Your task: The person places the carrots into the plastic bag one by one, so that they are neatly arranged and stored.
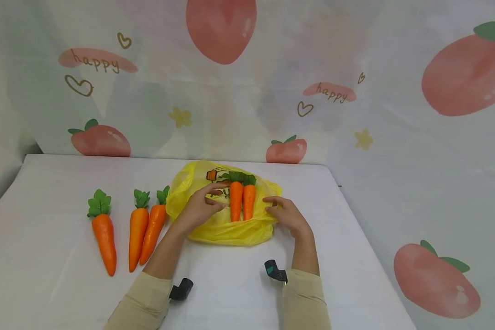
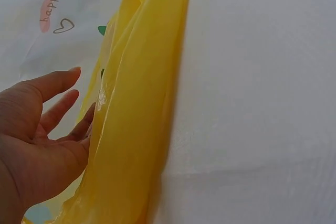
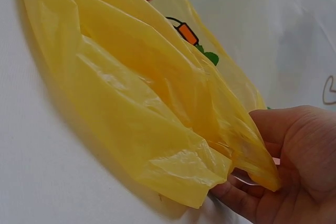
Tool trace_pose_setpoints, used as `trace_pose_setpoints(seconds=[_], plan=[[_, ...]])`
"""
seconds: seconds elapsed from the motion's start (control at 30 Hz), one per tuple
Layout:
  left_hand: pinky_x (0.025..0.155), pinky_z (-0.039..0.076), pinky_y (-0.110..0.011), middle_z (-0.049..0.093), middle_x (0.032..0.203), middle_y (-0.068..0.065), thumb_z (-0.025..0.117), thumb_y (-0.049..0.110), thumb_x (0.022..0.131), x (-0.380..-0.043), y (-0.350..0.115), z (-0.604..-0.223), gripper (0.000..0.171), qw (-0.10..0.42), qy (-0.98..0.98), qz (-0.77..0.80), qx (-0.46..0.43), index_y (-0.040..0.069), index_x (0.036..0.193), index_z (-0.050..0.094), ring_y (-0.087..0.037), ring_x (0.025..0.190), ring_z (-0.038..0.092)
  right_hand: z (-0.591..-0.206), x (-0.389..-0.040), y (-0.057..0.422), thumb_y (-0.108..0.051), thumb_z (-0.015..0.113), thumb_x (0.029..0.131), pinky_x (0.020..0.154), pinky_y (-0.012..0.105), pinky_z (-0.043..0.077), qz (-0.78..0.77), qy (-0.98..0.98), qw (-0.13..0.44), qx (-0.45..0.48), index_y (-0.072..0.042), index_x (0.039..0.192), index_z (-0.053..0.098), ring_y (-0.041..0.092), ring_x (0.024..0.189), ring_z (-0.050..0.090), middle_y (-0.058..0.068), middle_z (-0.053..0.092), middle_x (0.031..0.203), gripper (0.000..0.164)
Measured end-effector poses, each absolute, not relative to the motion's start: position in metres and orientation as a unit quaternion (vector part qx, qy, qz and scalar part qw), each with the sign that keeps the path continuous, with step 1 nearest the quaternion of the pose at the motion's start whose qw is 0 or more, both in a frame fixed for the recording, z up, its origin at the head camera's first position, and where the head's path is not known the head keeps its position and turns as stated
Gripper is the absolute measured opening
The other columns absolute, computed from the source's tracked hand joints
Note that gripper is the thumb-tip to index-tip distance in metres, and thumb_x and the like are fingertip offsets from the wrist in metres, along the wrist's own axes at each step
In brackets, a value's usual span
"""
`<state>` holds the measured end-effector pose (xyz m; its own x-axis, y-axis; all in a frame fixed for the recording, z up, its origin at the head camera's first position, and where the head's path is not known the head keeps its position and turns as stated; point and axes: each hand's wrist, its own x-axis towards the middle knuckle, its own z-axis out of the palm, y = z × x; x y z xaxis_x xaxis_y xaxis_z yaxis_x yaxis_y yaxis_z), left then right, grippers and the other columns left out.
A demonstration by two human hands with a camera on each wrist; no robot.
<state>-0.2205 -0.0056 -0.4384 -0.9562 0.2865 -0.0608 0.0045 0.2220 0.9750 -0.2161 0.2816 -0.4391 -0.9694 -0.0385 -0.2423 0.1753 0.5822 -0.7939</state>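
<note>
A yellow plastic bag (image 1: 231,234) lies on the table with its mouth spread. Two carrots (image 1: 236,201) with green leafy tops rest side by side in it, their lower tips hidden behind the bag's near edge. Over the bag's left side, my left hand (image 1: 201,207) has its fingers apart and loosely bent, with nothing between them; in the left wrist view some of its fingers pass behind the yellow plastic. My right hand (image 1: 288,213) holds the bag's right edge, the plastic lying between thumb and fingers in the right wrist view.
Left of the bag lie three more carrots: a single carrot (image 1: 104,243) furthest out, and a pair, an upright-lying carrot (image 1: 138,236) and a slanted carrot (image 1: 154,233) touching the bag's side. A printed cloth backdrop (image 1: 231,105) rises behind the white table (image 1: 231,288).
</note>
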Motion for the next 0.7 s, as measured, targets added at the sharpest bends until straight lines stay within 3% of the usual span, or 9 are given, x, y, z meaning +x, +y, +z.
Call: trace_pose_setpoints(seconds=[0.7], plan=[[0.087, 0.057, -0.04, 0.059, 0.137, -0.014, 0.074, 0.015, 0.098, -0.204, -0.037, -0.429, 0.046, 0.101, 0.801, 0.582, 0.095, 0.021, 0.142, 0.061, -0.03, 0.108, 0.062, -0.443, -0.221, 0.283, -0.021, 0.057, 0.103, 0.104, 0.05, 0.044, -0.452, 0.881, 0.13, 0.042, -0.013, 0.14, 0.064, 0.034, 0.123, 0.047, 0.016, 0.053, 0.141, 0.039]])
